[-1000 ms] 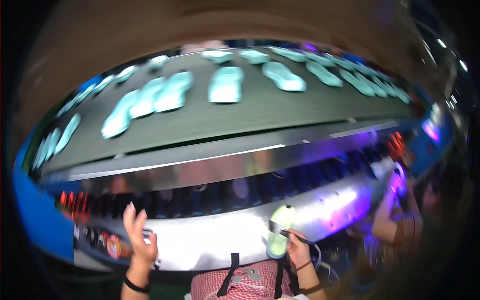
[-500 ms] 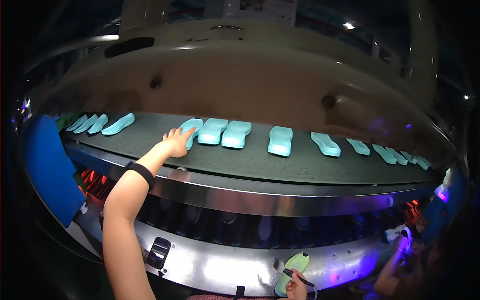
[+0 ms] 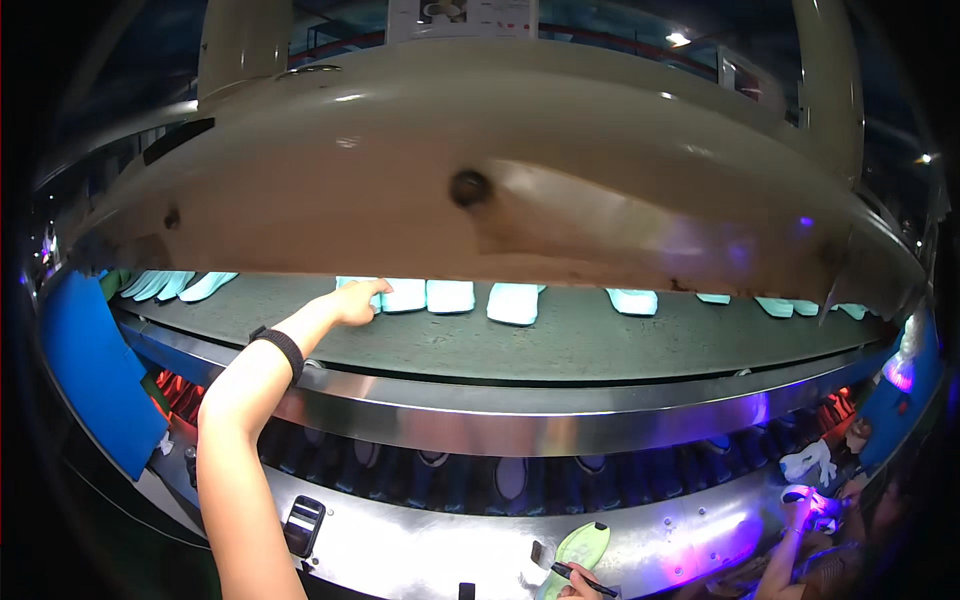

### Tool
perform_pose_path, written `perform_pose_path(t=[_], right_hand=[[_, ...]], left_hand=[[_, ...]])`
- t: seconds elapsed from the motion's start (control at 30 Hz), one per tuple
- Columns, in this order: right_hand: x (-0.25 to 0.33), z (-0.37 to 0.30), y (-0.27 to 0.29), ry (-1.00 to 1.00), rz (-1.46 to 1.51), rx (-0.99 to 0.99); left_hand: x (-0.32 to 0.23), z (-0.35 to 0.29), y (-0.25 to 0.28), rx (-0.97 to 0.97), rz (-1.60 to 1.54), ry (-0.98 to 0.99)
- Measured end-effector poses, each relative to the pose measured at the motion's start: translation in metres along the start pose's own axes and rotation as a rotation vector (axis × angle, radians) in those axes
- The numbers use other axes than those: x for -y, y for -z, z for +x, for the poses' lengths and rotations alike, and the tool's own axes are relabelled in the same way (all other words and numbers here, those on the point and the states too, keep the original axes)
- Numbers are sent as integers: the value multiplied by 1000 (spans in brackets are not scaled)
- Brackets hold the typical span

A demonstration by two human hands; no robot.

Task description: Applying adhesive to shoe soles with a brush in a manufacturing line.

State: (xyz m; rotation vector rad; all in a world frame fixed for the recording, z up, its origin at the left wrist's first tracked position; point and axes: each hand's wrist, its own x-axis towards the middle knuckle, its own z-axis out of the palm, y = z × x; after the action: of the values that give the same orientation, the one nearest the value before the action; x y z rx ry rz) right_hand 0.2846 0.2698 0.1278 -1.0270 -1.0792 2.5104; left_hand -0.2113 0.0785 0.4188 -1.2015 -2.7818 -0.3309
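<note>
My left hand (image 3: 352, 302) reaches over the belt, its fingers stretched out at a pale turquoise shoe sole (image 3: 357, 281) and mostly hiding it. Beside it lie two more turquoise soles (image 3: 404, 296), with another sole (image 3: 514, 303) a little to the right. The hood covers their far ends. Low in the view, my right hand (image 3: 578, 593) is closed around a black pen-shaped tool (image 3: 588, 581). That tool crosses a yellow-green shoe sole (image 3: 586, 546) on the metal ledge. The lower edge cuts off most of my right hand.
A large beige hood (image 3: 400, 215) overhangs the dark conveyor belt (image 3: 560, 345). Below runs a metal rail (image 3: 500, 425), then a lower level with dark rollers and soles. A black buckle-like fitting (image 3: 304, 525) sits on the ledge. At the right, another person's hand (image 3: 797, 510) holds something whitish.
The view has shifted, so the hood hides more of the soles. My left hand remains at the leftmost sole of the middle group. My right hand has sunk toward the lower edge, still holding its tool.
</note>
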Motion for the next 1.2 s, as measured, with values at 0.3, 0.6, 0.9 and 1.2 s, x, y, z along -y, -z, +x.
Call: perform_pose_path(t=[0.3,0.6,0.9,1.2], right_hand=[[8,-12,9,-71,8,52],[17,-23,-2,72,-58,-71],[-4,-3,0,178,37,-100],[2,6,0,446,174,-166]], left_hand=[[-122,26,-14,88,-106,-202],[-171,14,4,135,-78,-331],[-115,-145,-32,-609,-527,-351],[-109,-235,-148,-105,-2030,26]])
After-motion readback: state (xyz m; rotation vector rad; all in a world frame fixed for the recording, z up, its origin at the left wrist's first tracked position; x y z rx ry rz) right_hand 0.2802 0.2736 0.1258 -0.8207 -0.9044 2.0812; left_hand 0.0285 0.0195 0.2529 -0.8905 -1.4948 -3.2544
